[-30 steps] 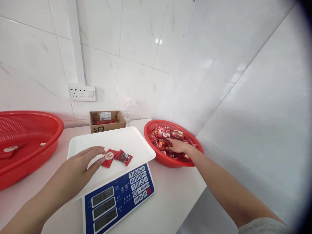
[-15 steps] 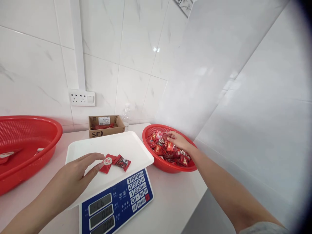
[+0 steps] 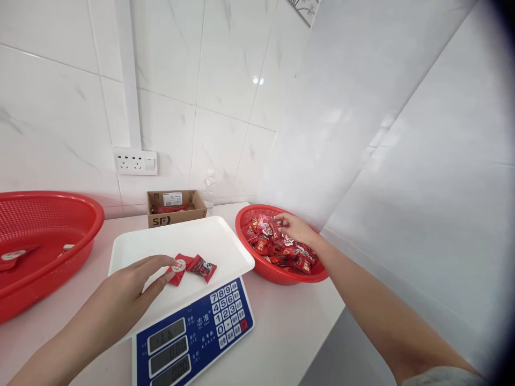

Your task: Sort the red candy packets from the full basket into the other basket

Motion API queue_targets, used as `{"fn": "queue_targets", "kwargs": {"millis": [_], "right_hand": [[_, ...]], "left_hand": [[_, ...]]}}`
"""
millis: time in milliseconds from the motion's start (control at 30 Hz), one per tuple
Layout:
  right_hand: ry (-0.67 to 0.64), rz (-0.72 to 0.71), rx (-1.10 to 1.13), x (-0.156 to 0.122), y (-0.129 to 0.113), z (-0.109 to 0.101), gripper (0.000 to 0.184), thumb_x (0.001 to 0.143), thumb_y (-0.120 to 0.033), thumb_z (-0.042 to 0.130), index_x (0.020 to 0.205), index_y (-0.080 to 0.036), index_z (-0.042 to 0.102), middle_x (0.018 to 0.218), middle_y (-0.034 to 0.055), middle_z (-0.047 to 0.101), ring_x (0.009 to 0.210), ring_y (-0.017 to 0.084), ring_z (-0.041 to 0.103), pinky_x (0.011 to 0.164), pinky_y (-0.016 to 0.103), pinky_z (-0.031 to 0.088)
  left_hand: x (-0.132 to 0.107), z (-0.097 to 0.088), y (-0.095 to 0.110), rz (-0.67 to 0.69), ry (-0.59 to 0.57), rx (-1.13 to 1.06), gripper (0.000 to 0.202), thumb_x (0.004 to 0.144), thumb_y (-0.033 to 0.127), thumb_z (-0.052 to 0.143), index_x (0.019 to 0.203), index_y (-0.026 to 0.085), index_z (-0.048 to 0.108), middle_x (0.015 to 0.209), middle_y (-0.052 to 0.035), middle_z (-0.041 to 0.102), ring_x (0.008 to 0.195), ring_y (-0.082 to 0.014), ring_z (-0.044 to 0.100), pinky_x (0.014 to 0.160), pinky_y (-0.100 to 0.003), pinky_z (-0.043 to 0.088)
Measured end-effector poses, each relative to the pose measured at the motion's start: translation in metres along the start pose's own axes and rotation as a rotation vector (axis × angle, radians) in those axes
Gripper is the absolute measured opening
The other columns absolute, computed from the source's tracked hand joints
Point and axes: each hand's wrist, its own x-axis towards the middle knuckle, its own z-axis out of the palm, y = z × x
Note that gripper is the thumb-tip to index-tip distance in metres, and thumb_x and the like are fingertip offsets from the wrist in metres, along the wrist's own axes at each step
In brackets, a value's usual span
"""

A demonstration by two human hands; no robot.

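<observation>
A blue electronic scale (image 3: 197, 327) with a white tray (image 3: 201, 241) stands on the counter in front of me. Two red wrapped candies (image 3: 191, 266) lie on the tray. My left hand (image 3: 129, 287) rests on the tray with its fingers stretched out, fingertips touching the left candy. My right hand (image 3: 296, 229) reaches into a small red basket (image 3: 277, 271) full of red wrapped candies, and its fingers pinch one candy (image 3: 279, 222) near the top of the pile.
A large red basket (image 3: 44, 246) with a couple of packets sits at the left. A cardboard box (image 3: 175, 208) and a plastic bottle (image 3: 208, 188) stand by the tiled wall, below a wall socket (image 3: 135, 162). The counter edge runs at lower right.
My right hand moved from the near side of the candy pile to the far top and closed on a candy. My left hand stayed on the tray by the two candies.
</observation>
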Motion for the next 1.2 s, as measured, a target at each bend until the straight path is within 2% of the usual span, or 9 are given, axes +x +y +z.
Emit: {"fn": "queue_targets", "kwargs": {"millis": [167,300,433,633,767,867,967,1100,1200], "right_hand": [[0.044,0.071,0.007,0.005,0.0,-0.001,0.046,0.069,-0.011,0.058,0.114,-0.018,0.052,0.074,-0.0019,0.063,0.06,0.013,0.055,0.057,0.023,0.039],[0.053,0.091,0.045,0.008,-0.002,0.004,0.041,0.072,-0.013,0.058,0.112,-0.016,0.054,0.087,0.003,0.067,0.073,0.015,0.061,0.066,0.024,0.045],[0.034,0.079,0.065,0.006,-0.002,0.008,0.03,0.074,-0.011,0.057,0.104,-0.017,0.059,0.105,0.0059,0.067,0.094,0.017,0.062,0.08,0.026,0.046],[-0.004,0.145,0.058,0.003,0.001,0.007,0.035,0.085,-0.01,0.039,0.117,-0.013,0.052,0.086,0.0082,0.071,0.074,0.016,0.067,0.069,0.027,0.05],[-0.053,0.074,0.012,-0.001,-0.012,0.011,0.028,0.086,-0.018,0.048,0.112,-0.017,0.058,0.102,0.009,0.069,0.092,0.018,0.065,0.083,0.03,0.048],[-0.141,-0.016,-0.016,-0.002,-0.029,0.024,0.032,0.084,-0.029,0.057,0.114,-0.018,0.06,0.116,0.0103,0.065,0.106,0.022,0.06,0.092,0.033,0.044],[-0.202,-0.045,-0.06,0.0,-0.042,0.046,0.047,0.08,-0.036,0.062,0.122,-0.016,0.055,0.125,0.0144,0.06,0.114,0.027,0.056,0.096,0.037,0.042],[-0.206,-0.007,-0.119,0.007,-0.046,0.073,0.065,0.074,-0.022,0.067,0.134,-0.015,0.043,0.127,0.0173,0.058,0.114,0.028,0.056,0.095,0.039,0.042],[-0.184,-0.015,-0.116,0.011,-0.044,0.078,0.056,0.074,-0.009,0.061,0.129,-0.016,0.049,0.127,0.0138,0.058,0.115,0.025,0.056,0.097,0.037,0.04]], "left_hand": [[0.0,0.0,0.002,0.01,-0.003,0.011,0.038,0.087,0.053,0.037,0.109,0.031,0.06,0.116,0.0004,0.066,0.101,-0.0261,0.064,0.078,-0.033,0.054],[0.0,-0.001,0.005,0.031,0.021,0.02,0.037,0.086,0.051,0.04,0.107,0.03,0.062,0.112,-0.0009,0.068,0.097,-0.0263,0.066,0.076,-0.032,0.055],[-0.001,0.006,0.002,0.088,-0.01,0.017,0.038,0.088,0.05,0.04,0.113,0.033,0.061,0.122,0.0,0.063,0.108,-0.0257,0.061,0.085,-0.035,0.054],[-0.003,0.017,-0.005,0.183,-0.088,0.058,0.043,0.088,0.05,0.045,0.128,0.036,0.052,0.137,0.0023,0.051,0.127,-0.0261,0.045,0.102,-0.041,0.043],[-0.004,0.017,-0.004,0.192,-0.121,0.053,0.043,0.088,0.048,0.046,0.129,0.035,0.052,0.137,0.0013,0.051,0.129,-0.0272,0.042,0.106,-0.045,0.036],[-0.003,0.017,-0.003,0.189,-0.129,0.044,0.044,0.089,0.046,0.044,0.131,0.033,0.051,0.138,0.0003,0.05,0.129,-0.0271,0.042,0.108,-0.045,0.034],[-0.003,0.017,-0.005,0.181,-0.118,0.051,0.043,0.089,0.046,0.044,0.131,0.035,0.05,0.137,0.0016,0.051,0.13,-0.027,0.04,0.107,-0.046,0.035],[-0.002,0.015,-0.005,0.185,-0.096,0.085,0.042,0.089,0.044,0.046,0.129,0.036,0.052,0.135,0.0017,0.053,0.129,-0.0268,0.043,0.106,-0.046,0.037],[-0.003,0.013,-0.005,0.188,-0.063,0.096,0.04,0.088,0.044,0.047,0.127,0.035,0.054,0.134,0.0003,0.055,0.126,-0.0276,0.046,0.104,-0.046,0.039]]}}
